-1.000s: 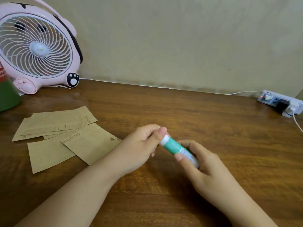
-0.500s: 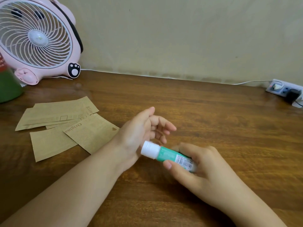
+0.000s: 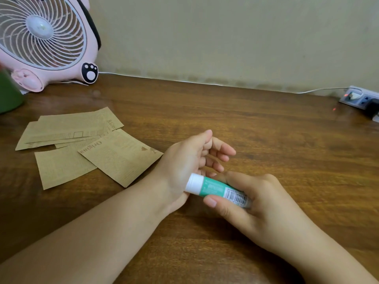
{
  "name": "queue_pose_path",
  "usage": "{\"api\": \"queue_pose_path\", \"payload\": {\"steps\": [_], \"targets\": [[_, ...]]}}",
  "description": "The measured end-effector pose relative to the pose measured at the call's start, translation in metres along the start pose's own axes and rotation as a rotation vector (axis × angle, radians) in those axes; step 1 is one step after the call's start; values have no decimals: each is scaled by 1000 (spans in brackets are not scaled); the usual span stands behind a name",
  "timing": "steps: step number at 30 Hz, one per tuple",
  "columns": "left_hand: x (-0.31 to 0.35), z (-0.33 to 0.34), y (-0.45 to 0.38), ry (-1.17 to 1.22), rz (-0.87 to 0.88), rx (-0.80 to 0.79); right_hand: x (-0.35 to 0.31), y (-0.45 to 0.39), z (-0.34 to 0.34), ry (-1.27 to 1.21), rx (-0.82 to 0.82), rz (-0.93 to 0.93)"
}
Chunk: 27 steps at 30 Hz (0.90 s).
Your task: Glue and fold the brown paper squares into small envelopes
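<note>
fan point(image 3: 44, 41) cropped, green object point(image 3: 9, 93) blurred

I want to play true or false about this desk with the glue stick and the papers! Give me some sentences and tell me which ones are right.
1. The right hand holds the glue stick. True.
2. The glue stick's white cap is off. False: the cap sits on the stick's end, by the left hand.
3. The brown papers lie flat on the wooden desk, to the left of the hands. True.
4. The fan is blue. False: it is pink, with a black paw print on its foot.
5. The left hand grips a paper. False: its fingers hang loose and hold nothing.
</note>
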<state>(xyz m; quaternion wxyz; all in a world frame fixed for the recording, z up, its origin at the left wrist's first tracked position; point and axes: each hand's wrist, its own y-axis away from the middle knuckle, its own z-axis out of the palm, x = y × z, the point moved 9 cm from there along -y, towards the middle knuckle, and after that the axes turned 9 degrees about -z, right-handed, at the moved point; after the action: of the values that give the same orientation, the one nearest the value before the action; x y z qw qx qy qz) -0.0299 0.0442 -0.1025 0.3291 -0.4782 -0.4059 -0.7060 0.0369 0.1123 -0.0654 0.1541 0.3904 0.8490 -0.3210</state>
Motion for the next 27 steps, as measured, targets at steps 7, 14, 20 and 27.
{"api": "queue_pose_path", "payload": {"steps": [7, 14, 20, 27], "targets": [[-3, 1, 4, -19, -11, -18, 0, 2, 3, -34, -16, -13], [35, -48, 3, -27, 224, 390, 11, -7, 24, -88, -82, 78], [54, -69, 17, -502, 355, 648, 39, -1, 0, -191, 82, 280], [48, -39, 14, -1040, 495, 548, 50, 0, -5, -21, 112, 358]]}}
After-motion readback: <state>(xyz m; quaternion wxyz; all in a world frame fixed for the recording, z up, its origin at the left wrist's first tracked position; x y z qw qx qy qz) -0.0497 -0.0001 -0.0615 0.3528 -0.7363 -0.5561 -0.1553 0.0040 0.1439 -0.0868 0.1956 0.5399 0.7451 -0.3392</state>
